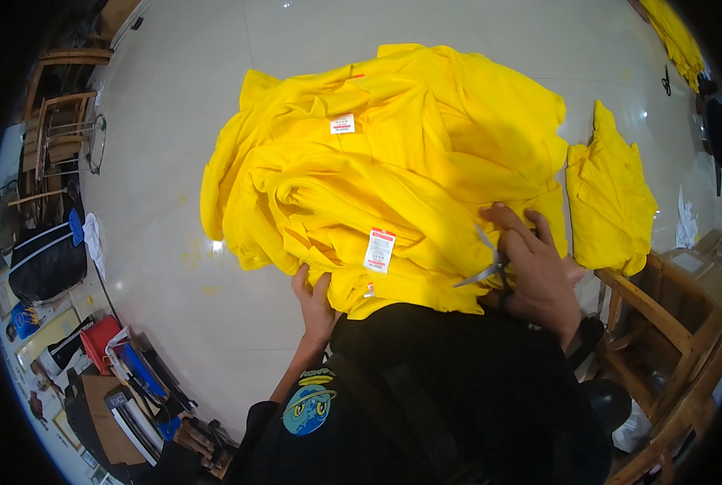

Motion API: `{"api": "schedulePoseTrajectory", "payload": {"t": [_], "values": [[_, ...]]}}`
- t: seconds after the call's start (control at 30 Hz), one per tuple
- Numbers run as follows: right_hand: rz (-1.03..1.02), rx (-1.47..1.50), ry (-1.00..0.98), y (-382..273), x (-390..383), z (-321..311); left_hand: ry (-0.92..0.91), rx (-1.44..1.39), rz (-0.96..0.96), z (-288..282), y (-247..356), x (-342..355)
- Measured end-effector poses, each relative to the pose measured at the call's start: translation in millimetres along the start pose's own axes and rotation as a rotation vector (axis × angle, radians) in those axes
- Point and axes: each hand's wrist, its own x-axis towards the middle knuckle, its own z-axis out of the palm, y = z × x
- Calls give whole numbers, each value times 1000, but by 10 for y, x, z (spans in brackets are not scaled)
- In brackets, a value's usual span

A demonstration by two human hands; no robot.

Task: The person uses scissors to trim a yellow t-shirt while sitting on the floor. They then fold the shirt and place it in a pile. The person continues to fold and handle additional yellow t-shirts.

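A rumpled pile of yellow garments point(393, 137) with white labels point(379, 249) lies in front of me, its near edge against my dark clothing. My left hand point(314, 303) grips the lower edge of the pile, with some fingertips under the fabric. At the pile's right side my right hand point(522, 267) is closed on silver scissors point(475, 278), whose blades point left over the fabric; its upper fingers touch the yellow cloth. Right of the pile is a separate folded yellow garment point(607, 198).
The pale tiled floor point(159, 186) surrounds the pile. Wooden furniture point(660, 315) and boxes stand at the right. Chairs point(62, 121), a black bag point(46, 259) and clutter line the left. More yellow fabric point(676, 40) and small scissors point(665, 81) are at the upper right.
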Motion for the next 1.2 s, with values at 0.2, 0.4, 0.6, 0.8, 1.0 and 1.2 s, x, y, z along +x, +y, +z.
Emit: {"api": "schedulePoseTrajectory", "payload": {"t": [0.2, 0.4, 0.6, 0.8, 1.0, 1.2], "values": [[-28, -33, 280, 131, -10, 115, -202, -82, 101, -630, 35, 461], [-64, 134, 404, 119, 154, -239, -288, -164, 168, -1487, 314, 958], [-190, 107, 329, 410, 860, -1010, -263, -338, 423, -2303, 678, 2129], [-36, -80, 88, 1340, 2533, -761, -664, -349, -96, -1591, 40, 3885], [202, 446, 232, 2605, 2638, -274, -726, -578, -422, -838, 108, 4501], [546, 764, 558, 1936, 2106, -455, -89, 583, 140, -1215, 77, 4064]]}}
